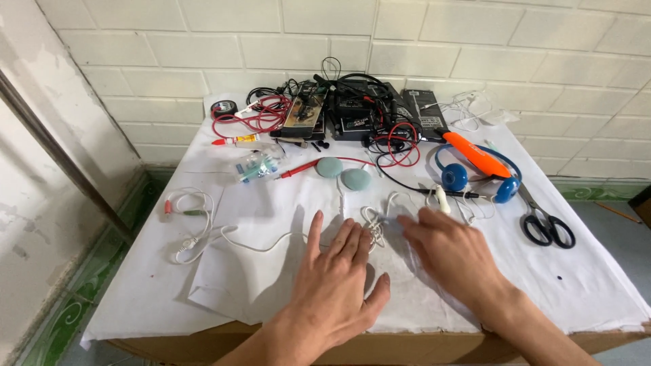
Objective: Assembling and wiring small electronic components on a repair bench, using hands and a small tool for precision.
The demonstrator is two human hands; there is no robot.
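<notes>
1. The desk is covered with a white cloth.
2. On it lie black scissors, blue headphones, two grey-green pads and a white cable.
3. Red wires and black devices lie along the wall side.

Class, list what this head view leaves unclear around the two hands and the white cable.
- Right hand: motion-blurred, so its grip on the white cable cannot be told.
- Cable under the left hand: hidden by the palm.
- Black devices at the wall: buried under tangled wires, kind unclear.
- Both forearms: cut off by the bottom edge.
</notes>
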